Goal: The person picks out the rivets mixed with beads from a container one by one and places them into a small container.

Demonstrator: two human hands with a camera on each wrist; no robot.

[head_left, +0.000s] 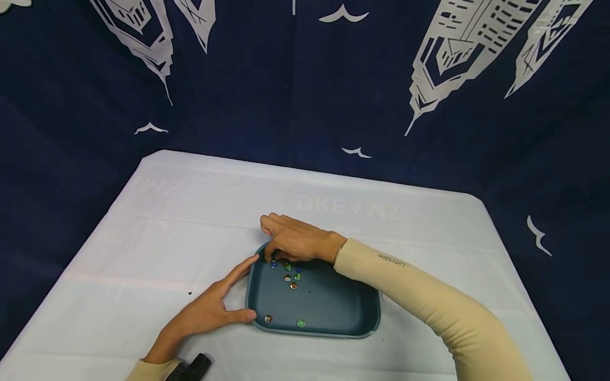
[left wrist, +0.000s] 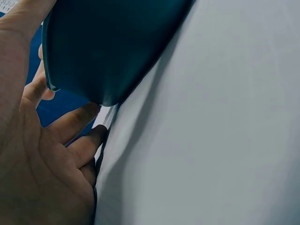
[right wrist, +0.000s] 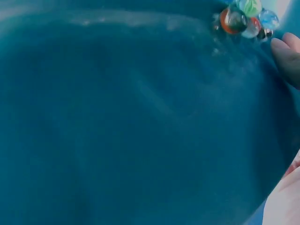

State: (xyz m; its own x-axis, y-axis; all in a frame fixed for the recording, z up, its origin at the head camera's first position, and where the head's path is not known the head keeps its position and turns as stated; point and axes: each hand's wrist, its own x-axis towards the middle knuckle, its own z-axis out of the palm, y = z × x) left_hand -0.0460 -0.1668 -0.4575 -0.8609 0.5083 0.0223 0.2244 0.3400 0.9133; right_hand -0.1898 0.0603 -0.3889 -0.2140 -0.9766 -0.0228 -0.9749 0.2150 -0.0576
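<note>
A dark teal rectangular tray (head_left: 333, 301) lies on the white cloth. Several glass marbles (head_left: 293, 286) are clustered towards its back left corner. Two others, a brownish marble (head_left: 268, 318) and a green marble (head_left: 301, 323), lie along the front wall. My left hand (head_left: 209, 309) is spread at the tray's left end, thumb and fingertips touching the rim. My right hand (head_left: 297, 239) reaches over the back left corner, one finger dipping inside beside the marbles. In the right wrist view, fingertips (right wrist: 283, 54) are close to the marbles; whether they pinch one is hidden.
The white cloth (head_left: 167, 254) surrounds the tray, with a small dark speck (head_left: 189, 293) to the left. A black strap-like device (head_left: 190, 369) is on the left wrist. Behind the table hangs a dark blue curtain (head_left: 267, 95) with white prints.
</note>
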